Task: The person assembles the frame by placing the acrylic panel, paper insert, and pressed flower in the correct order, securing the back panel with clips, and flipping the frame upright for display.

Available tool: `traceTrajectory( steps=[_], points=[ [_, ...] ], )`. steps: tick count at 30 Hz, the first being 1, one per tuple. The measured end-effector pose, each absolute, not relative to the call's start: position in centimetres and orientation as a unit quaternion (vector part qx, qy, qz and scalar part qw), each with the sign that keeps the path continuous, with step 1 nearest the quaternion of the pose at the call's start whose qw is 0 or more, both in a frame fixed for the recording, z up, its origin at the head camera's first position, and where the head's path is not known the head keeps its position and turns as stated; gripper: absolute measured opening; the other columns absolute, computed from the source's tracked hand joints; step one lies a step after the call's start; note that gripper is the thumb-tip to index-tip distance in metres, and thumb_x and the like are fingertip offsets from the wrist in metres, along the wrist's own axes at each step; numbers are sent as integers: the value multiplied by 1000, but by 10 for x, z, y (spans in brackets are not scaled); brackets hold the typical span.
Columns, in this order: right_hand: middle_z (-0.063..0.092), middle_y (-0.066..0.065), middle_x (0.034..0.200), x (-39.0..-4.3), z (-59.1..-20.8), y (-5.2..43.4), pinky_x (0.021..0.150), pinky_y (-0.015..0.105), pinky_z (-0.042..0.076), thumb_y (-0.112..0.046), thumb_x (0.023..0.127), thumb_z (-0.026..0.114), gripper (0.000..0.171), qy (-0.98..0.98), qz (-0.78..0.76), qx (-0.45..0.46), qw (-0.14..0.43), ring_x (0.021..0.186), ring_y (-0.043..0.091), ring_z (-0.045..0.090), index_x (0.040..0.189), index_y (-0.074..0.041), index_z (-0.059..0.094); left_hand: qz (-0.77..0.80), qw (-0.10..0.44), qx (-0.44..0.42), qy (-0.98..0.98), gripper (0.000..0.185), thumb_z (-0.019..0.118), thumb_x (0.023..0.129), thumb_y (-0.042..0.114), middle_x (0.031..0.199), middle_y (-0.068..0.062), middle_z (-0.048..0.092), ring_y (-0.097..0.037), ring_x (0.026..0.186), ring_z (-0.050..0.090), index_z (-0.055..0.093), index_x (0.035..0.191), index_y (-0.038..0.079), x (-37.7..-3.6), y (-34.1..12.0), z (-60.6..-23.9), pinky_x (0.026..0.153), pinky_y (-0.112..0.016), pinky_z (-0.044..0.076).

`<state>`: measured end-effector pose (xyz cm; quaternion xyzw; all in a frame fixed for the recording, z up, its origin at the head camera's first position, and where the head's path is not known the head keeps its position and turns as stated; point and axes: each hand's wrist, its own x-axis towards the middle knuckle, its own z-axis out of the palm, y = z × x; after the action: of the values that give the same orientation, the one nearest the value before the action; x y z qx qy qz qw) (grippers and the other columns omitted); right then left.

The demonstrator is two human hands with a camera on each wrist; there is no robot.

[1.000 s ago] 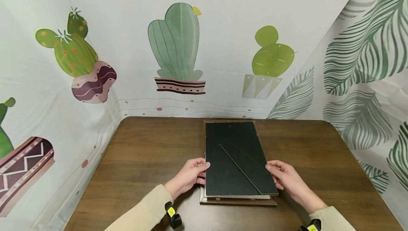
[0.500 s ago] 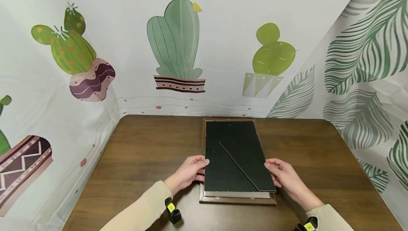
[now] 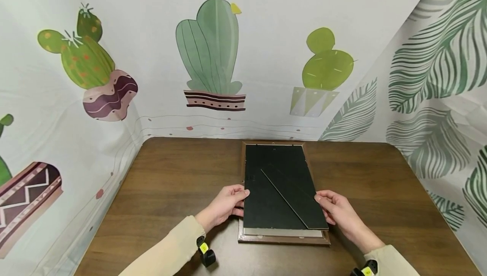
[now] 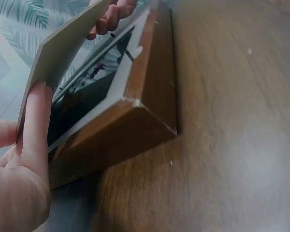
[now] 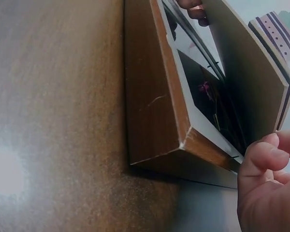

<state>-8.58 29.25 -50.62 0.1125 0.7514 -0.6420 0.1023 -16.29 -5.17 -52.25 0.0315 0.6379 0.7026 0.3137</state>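
Above the wooden picture frame (image 3: 285, 239), the left hand (image 3: 226, 205) and right hand (image 3: 340, 211) pinched the easel backboard (image 3: 266, 204) by opposite edges, sound holds, as it seemed light and stiff.

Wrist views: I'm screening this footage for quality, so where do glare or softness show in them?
Right wrist: a strong white glare spot on the table at lower left, though the edges of the frame read clearly; left wrist: a fainter, broader sheen at lower right, and the left hand looks slightly soft.
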Motion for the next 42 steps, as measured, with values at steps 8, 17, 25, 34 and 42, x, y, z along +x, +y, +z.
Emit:
traceTrajectory(
  steps=[8, 17, 25, 34, 42],
  points=[
    [53, -1, 69, -86, -510, 292, 45, 19, 35, -14, 105, 62, 39, 763, -624, 136, 100, 55, 9, 45, 133, 11, 53, 586, 190, 135, 776, 27, 72, 100, 21, 59, 1, 62, -6, 45, 58, 66, 84, 1, -164, -54, -526, 44, -20, 53],
    [53, -3, 71, -85, -514, 289, 47, 20, 37, -10, 105, 61, 35, 761, -628, 147, 76, 57, 9, 45, 132, 11, 53, 507, 120, 178, 835, 26, 71, 101, 26, 60, 6, 63, -8, 46, 58, 66, 81, 10, -163, -52, -527, 46, -22, 52],
    [49, -3, 70, -84, -515, 289, 47, 20, 37, -8, 106, 57, 33, 757, -635, 136, 69, 55, 8, 44, 132, 12, 50, 506, 104, 189, 835, 19, 62, 105, 14, 64, 2, 61, -9, 48, 58, 68, 88, 7, -160, -51, -523, 47, -23, 52],
    [46, -3, 70, -84, -516, 290, 49, 19, 37, -6, 108, 52, 30, 752, -642, 129, 70, 56, 8, 42, 133, 9, 47, 531, 83, 195, 820, 17, 63, 105, 15, 72, -4, 67, -5, 51, 56, 73, 99, 3, -159, -53, -526, 49, -22, 52],
    [46, -2, 79, -83, -515, 292, 50, 21, 35, -7, 108, 51, 30, 753, -641, 118, 92, 60, 11, 39, 134, 7, 42, 533, 87, 191, 820, 17, 60, 105, 12, 75, -2, 66, -4, 52, 55, 73, 107, 1, -158, -53, -529, 52, -23, 54]
  ],
)
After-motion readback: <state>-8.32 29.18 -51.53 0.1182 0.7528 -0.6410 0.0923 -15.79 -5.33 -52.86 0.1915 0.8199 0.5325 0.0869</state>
